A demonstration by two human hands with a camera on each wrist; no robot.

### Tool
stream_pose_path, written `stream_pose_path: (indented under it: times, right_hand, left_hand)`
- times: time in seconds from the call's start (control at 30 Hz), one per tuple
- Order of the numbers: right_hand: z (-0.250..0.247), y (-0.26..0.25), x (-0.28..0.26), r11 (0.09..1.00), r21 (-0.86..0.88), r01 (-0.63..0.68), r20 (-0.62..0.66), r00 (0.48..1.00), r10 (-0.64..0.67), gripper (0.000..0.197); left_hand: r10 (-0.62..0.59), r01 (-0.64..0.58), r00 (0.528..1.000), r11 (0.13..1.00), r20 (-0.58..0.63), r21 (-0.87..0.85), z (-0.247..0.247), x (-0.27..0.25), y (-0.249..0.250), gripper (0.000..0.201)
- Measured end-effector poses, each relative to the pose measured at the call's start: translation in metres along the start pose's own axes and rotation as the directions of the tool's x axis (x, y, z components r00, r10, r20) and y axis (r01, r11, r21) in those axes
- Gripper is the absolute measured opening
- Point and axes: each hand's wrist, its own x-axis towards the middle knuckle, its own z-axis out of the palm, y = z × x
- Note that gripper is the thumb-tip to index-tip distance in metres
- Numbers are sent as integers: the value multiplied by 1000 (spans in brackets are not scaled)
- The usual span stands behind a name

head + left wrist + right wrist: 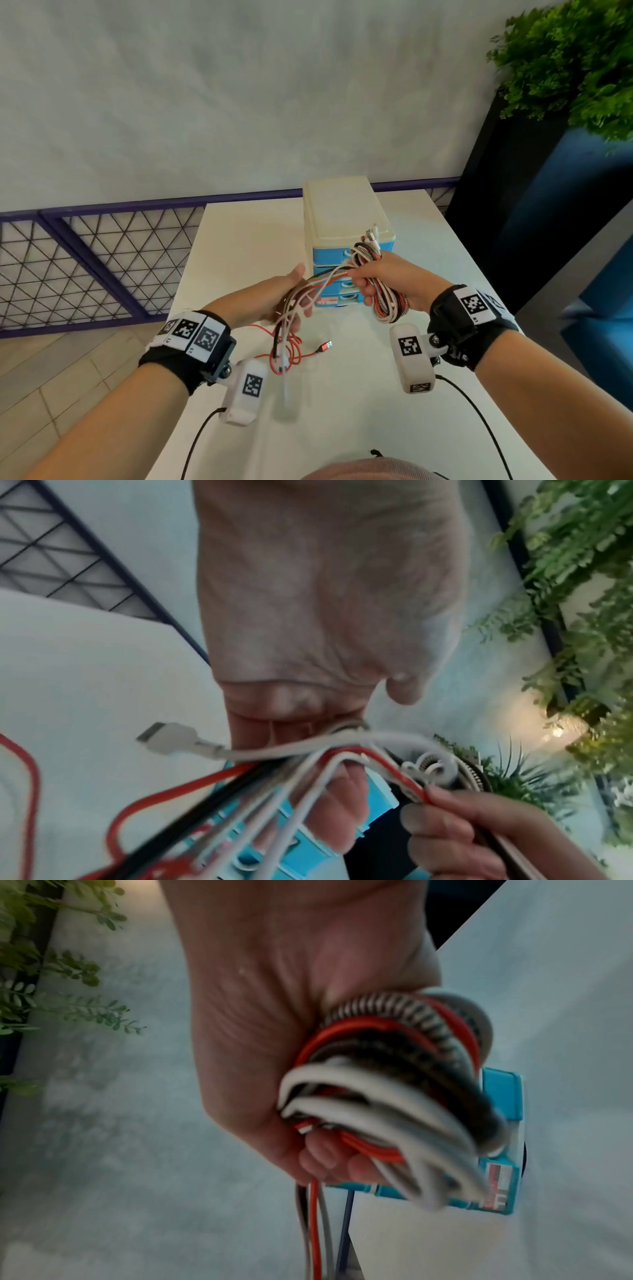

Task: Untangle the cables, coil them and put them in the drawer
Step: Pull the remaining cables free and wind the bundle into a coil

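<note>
My right hand (363, 284) grips a coil of cables (387, 298), white, red and black-and-white striped, just in front of the drawer unit (346, 226). In the right wrist view the fingers (325, 1156) curl round the coil (394, 1085). Loose strands (322, 284) run left from it across my left hand (303, 291), whose fingers lie extended under them; the thumb stands apart. In the left wrist view a white flat connector (167, 738) sticks out beside the left fingers (342, 799). The ends hang onto the table, among them a red USB cable (323, 346).
The drawer unit, cream on top with blue drawers (503, 1093) that look closed, stands on a white table (239, 246). A purple mesh railing (102, 260) runs behind it on the left. A dark planter (534, 212) with a green plant (575, 61) stands to the right.
</note>
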Motion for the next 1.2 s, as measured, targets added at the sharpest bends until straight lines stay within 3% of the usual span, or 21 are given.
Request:
stream_pose_path:
  times: [0.17, 0.3, 0.47, 0.57, 0.63, 0.8, 0.93, 1.03, 1.13, 1.2]
  right_hand:
    - [28, -6, -6, 982, -184, 40, 140, 990, -14, 12]
    - [23, -8, -7, 985, -158, 70, 108, 993, -53, 4]
    - [4, -4, -2, 992, -84, 97, 1, 995, -97, 8]
    - [-2, 1, 1, 993, -11, 121, -66, 990, -122, 5]
    - [-3, 3, 1, 991, 37, 127, -96, 988, -123, 4]
    - [1, 10, 7, 970, 215, 111, -102, 991, -91, 4]
    - [2, 15, 9, 967, 234, 105, -89, 992, -86, 9]
    - [0, 15, 10, 969, 226, 99, -108, 991, -76, 11]
    - [-4, 11, 9, 973, 209, 99, -126, 989, -74, 12]
    - [-5, 9, 9, 973, 202, 109, -145, 986, -81, 10]
  left_hand:
    - [133, -131, 991, 986, -12, 105, 20, 9, 24, 49]
    - [87, -86, 996, 995, 8, -55, 24, 10, 15, 44]
    - [-4, 63, 977, 960, 212, -272, 12, -1, 5, 32]
    - [61, 82, 944, 909, 323, -409, 1, -6, -4, 22]
    - [84, 74, 943, 890, 322, -450, -2, -8, -6, 20]
    - [107, 1, 976, 870, 191, -493, 9, -9, 8, 31]
    - [83, -53, 994, 943, 76, -328, 17, -10, 18, 35]
    - [115, -116, 991, 993, -68, -8, 20, -3, 15, 33]
    - [128, -92, 985, 957, -115, 276, 20, 0, 10, 28]
    - [111, -71, 988, 943, -106, 324, 19, -3, 9, 29]
